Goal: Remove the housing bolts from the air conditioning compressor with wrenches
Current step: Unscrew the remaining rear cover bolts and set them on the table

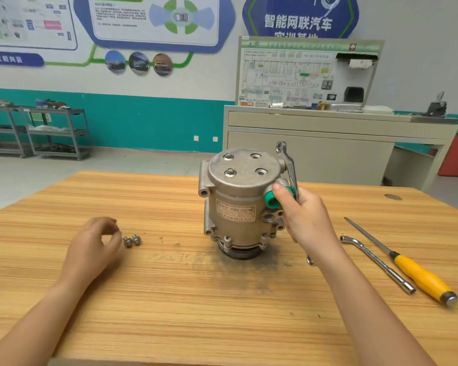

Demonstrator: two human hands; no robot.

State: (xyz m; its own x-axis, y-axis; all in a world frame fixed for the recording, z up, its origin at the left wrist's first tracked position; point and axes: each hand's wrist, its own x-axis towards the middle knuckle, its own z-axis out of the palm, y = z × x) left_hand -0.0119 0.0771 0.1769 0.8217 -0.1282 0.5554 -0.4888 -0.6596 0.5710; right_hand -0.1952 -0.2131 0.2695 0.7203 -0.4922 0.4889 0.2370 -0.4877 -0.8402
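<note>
On the left of the wooden table [169,299], the left hand [95,241] rests with its fingers loosely curled and nothing in them, thumb and forefinger bent toward each other. Just to its right lie two loose bolts [132,240], side by side; whether a fingertip touches the nearer one is hard to tell from this angle. At the table's middle the compressor [238,202] stands upright on its pulley end, on a dark smudged patch. Its top cover carries two seated bolts [229,165] on the left and two bare holes [259,164] on the right. The right hand [304,215] is against the compressor's right side, fingers wrapped round a ring wrench [288,165] that points upward beside the housing, the thumb lying on a green port cap [271,203]. Further right lie an L-shaped socket wrench [378,265] and a yellow-handled screwdriver [413,273], near each other.
</note>
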